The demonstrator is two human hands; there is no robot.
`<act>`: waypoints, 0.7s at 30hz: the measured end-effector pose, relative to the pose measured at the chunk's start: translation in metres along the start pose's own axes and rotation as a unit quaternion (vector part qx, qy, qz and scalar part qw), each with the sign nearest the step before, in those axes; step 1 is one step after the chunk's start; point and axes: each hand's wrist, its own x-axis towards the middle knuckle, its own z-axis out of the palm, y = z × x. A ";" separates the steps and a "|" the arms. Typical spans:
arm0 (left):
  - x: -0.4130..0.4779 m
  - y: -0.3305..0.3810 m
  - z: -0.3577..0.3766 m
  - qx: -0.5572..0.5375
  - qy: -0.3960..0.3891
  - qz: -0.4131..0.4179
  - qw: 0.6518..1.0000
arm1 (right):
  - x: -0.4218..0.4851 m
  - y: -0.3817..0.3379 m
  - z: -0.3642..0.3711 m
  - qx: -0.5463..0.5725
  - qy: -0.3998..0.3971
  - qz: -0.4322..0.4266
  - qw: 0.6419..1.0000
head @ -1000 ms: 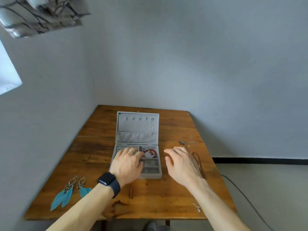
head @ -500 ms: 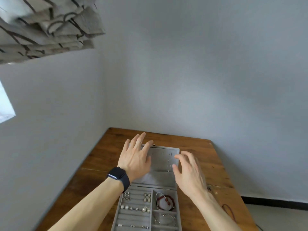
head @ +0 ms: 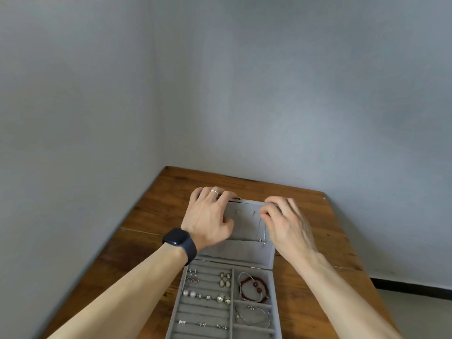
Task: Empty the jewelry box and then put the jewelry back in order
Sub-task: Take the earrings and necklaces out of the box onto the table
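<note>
Hands first: your left hand (head: 208,216) lies flat against the inside of the raised lid (head: 244,223) of the jewelry box (head: 226,302), fingers spread and curled over the lid's top edge, thumb pressed on the grey lining. It grips the lid itself and nothing else. A thin silver ring (head: 214,192) sits on one finger and a dark watch (head: 179,242) wraps that wrist.

Your right hand (head: 287,226) is at the lid's upper right corner, its fingertips (head: 265,212) pinched together close to a thin silver chain (head: 264,237) that hangs down the lining. Whether that grip has actually caught the chain I cannot tell; the fingers are blurred.

The box stands open on the wooden tabletop (head: 151,231), lid tilted back toward the wall, tray toward you. On the tray's left side, the padded rows hold several small silver earrings and rings (head: 208,296), with two pearl studs (head: 189,293) in the middle row. On the right, the upper compartment holds a red beaded bracelet (head: 253,288), and the compartment below it holds a thin silver bracelet (head: 254,316). The tray's near edge runs out of view at the bottom.
</note>
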 end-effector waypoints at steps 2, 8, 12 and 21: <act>0.000 -0.001 -0.001 -0.004 0.007 0.006 1.000 | 0.005 0.002 -0.009 0.042 -0.001 0.020 0.999; 0.002 0.000 -0.007 0.004 -0.041 -0.001 0.999 | 0.020 0.002 -0.045 0.145 0.058 0.095 0.983; 0.001 0.010 -0.020 -0.006 -0.074 -0.016 0.997 | 0.029 -0.008 -0.075 0.179 0.086 0.102 0.975; 0.006 0.073 -0.107 -0.213 -0.038 -0.015 0.976 | 0.036 -0.038 -0.152 0.189 0.092 0.075 0.975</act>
